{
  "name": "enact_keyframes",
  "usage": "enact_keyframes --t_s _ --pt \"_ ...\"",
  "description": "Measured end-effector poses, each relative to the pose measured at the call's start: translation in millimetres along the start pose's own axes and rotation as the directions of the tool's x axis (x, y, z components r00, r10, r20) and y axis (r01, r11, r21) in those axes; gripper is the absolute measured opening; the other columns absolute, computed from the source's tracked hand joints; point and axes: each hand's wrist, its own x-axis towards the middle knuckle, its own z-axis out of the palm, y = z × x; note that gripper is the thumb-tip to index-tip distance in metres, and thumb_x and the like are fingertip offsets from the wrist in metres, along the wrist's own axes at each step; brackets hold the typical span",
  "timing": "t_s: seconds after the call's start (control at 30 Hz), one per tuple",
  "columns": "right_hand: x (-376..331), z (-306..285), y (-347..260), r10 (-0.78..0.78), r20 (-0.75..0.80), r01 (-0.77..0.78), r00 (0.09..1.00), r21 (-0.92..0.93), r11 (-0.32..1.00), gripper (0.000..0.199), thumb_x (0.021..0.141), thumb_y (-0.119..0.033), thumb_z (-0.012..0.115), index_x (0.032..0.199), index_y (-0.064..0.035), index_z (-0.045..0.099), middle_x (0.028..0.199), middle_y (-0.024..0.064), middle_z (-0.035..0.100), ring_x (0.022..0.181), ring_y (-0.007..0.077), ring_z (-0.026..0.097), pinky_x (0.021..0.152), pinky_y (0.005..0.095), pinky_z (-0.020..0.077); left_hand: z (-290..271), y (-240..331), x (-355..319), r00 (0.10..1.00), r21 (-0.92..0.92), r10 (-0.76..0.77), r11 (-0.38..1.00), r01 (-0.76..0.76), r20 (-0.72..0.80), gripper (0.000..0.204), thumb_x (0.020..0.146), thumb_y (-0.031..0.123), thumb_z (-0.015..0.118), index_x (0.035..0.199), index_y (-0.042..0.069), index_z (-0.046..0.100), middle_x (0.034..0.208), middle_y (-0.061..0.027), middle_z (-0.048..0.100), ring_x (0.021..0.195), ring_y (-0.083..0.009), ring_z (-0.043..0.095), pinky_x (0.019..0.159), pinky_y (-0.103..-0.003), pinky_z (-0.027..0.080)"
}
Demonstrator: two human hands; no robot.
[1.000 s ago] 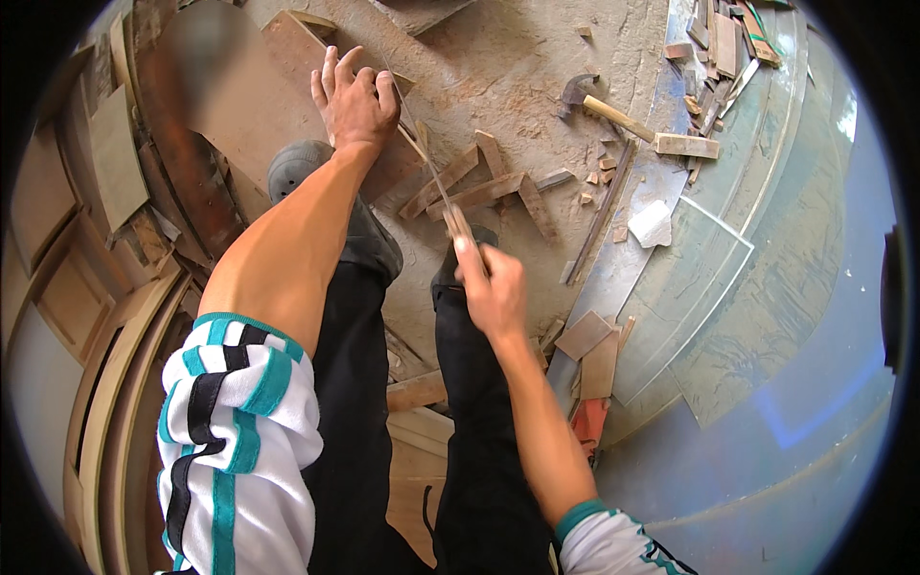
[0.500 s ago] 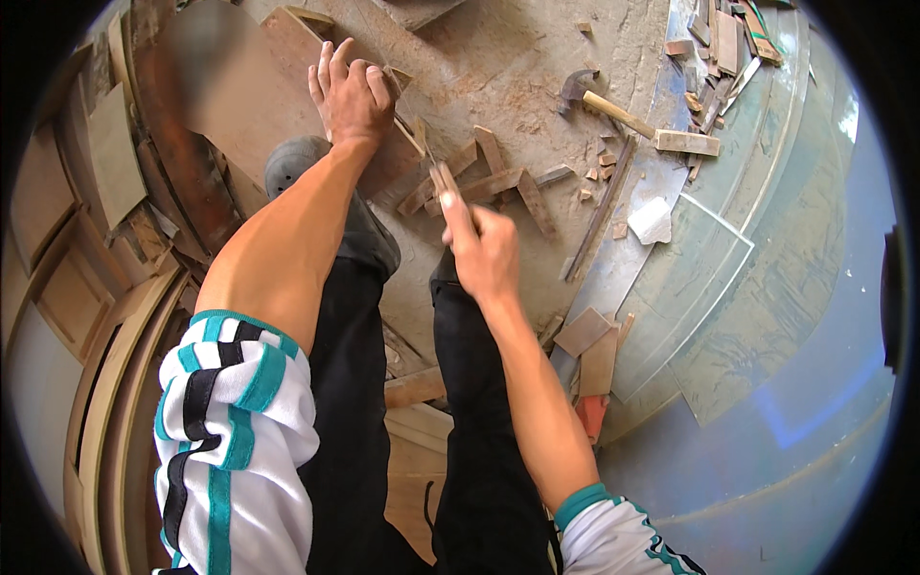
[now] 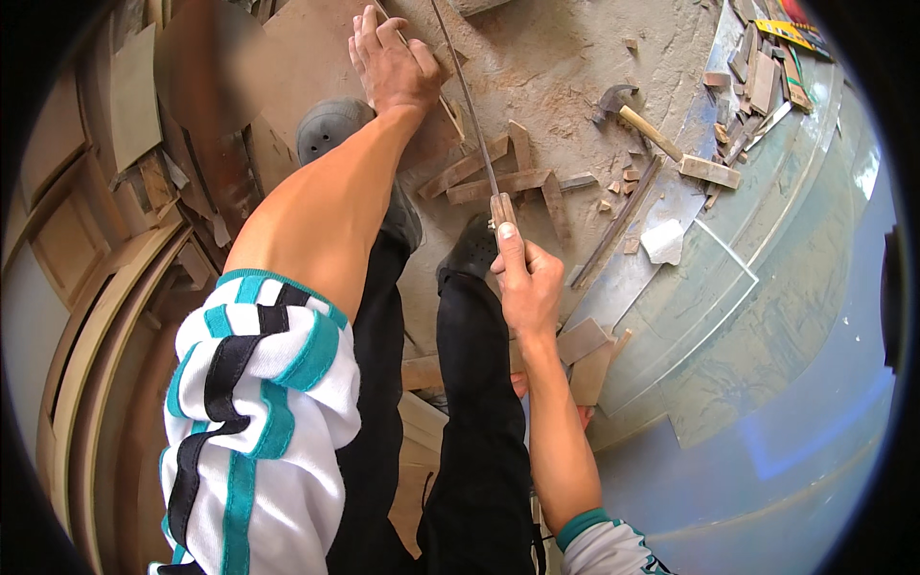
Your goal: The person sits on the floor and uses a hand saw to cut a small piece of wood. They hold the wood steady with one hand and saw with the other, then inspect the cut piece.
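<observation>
My right hand (image 3: pixel 530 292) is closed round the wooden handle of a handsaw (image 3: pixel 470 105). The blade appears edge-on as a thin dark line running up and slightly left from the handle, past the top of the view. With fingers spread, my left hand (image 3: pixel 395 67) presses down on a brown wooden board (image 3: pixel 302 53), close to its right edge. A grey shoe (image 3: pixel 331 129) of mine sits against the near side of this board. Between the blade and the board's edge there is a small gap near my left hand; the blade's far end is out of view.
A hammer (image 3: pixel 652 132) lies on the dusty floor with its handle on a wood block (image 3: pixel 709 172). Nailed wood strips (image 3: pixel 498 184) lie near the saw. Offcuts (image 3: pixel 764 81) pile up far right; wooden panels (image 3: pixel 115 345) stand at left.
My right hand has pulled the saw back toward me and to the right, so more blade shows. The whole view has shifted a little; my left hand stays on the board.
</observation>
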Motion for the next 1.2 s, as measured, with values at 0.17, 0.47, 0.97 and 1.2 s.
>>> enact_keyframes --t_s 0.17,0.47,0.97,1.2 --pt "-36.5 -7.3 -3.5 0.021 -0.041 -0.023 0.999 -0.062 0.998 0.058 0.098 -0.045 0.064 0.064 0.0026 0.064 0.051 0.0058 0.051 0.05 0.0132 0.048 0.05 0.0331 0.0379 2.7 -0.7 -2.5 0.994 -0.044 -0.086 0.996 0.083 -0.072 0.041 0.088 0.023 0.052 0.125 0.006 0.054 0.154 -0.0219 0.036 0.149 -0.0399 0.024 0.125 -0.05 0.014" --pt "8.1 5.1 -30.5 0.014 0.078 -0.015 0.997 0.012 1.0 0.053 0.097 -0.045 0.063 0.071 0.0011 0.066 0.055 0.0048 0.054 0.053 0.012 0.05 0.052 0.0336 0.0376 9.5 -4.0 -3.7 0.989 -0.047 -0.099 0.994 0.094 -0.113 0.041 0.089 0.026 0.054 0.126 0.009 0.058 0.154 -0.0168 0.039 0.15 -0.0371 0.023 0.124 -0.053 0.013" --pt "-22.1 -15.2 -15.3 -0.296 0.017 0.279 0.955 0.285 0.917 0.035 0.099 -0.028 0.061 0.079 -0.0007 0.058 0.062 -0.0017 0.047 0.058 0.0072 0.042 0.053 0.0265 0.0336 -11.7 7.1 -3.5 0.992 0.153 0.122 0.98 -0.128 0.044 0.03 0.083 0.042 0.063 0.094 0.015 0.072 0.145 -0.0153 0.052 0.145 -0.0374 0.035 0.118 -0.064 0.017" --pt "-26.1 -10.3 -0.4 -0.331 -0.014 0.33 0.943 0.147 0.933 0.031 0.099 -0.024 0.061 0.08 0.0001 0.059 0.061 0.0008 0.048 0.058 0.0084 0.043 0.052 0.0279 0.0365 -10.6 4.8 -5.4 0.987 0.196 0.142 0.968 -0.155 0.077 0.026 0.086 0.038 0.061 0.092 0.017 0.075 0.139 -0.0086 0.058 0.145 -0.0354 0.036 0.117 -0.065 0.016"
